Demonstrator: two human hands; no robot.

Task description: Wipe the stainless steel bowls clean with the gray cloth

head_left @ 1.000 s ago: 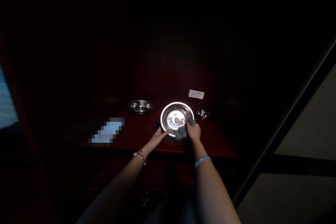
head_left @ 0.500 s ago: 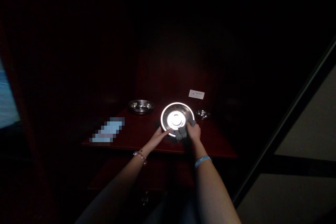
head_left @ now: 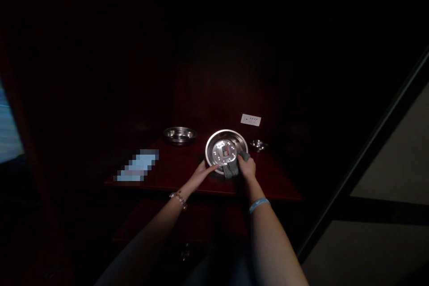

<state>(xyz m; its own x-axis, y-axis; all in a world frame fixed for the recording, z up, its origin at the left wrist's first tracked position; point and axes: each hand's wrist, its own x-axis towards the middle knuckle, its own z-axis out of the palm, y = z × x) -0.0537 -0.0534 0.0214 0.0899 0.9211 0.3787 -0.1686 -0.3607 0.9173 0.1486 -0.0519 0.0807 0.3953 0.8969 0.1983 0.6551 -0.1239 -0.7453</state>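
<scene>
A round, shiny metal bowl [head_left: 217, 143] is held up with its inside facing me, and a small dark and red patch, perhaps a label or reflection, shows in its middle. My left hand [head_left: 201, 175] grips the lower left rim, thumb over the edge. At the lower right, my right hand [head_left: 247, 167] is closed on a grey cloth [head_left: 230, 170], which hangs over the rim and touches the bowl. Most of the fingers of both hands are hidden behind the bowl and cloth.
On the dark red shelf [head_left: 174, 174] stand a metal dish [head_left: 180, 139] at left and a small metal bowl [head_left: 258, 145] at right. A blurred-out bluish rectangle [head_left: 137, 166] lies left. A white socket plate [head_left: 250, 119] is on the back wall. Dark panels enclose both sides.
The bright glare inside the bowl has faded, so its bottom and the dark and red patch show. Both hands and the cloth stay nearly in place.
</scene>
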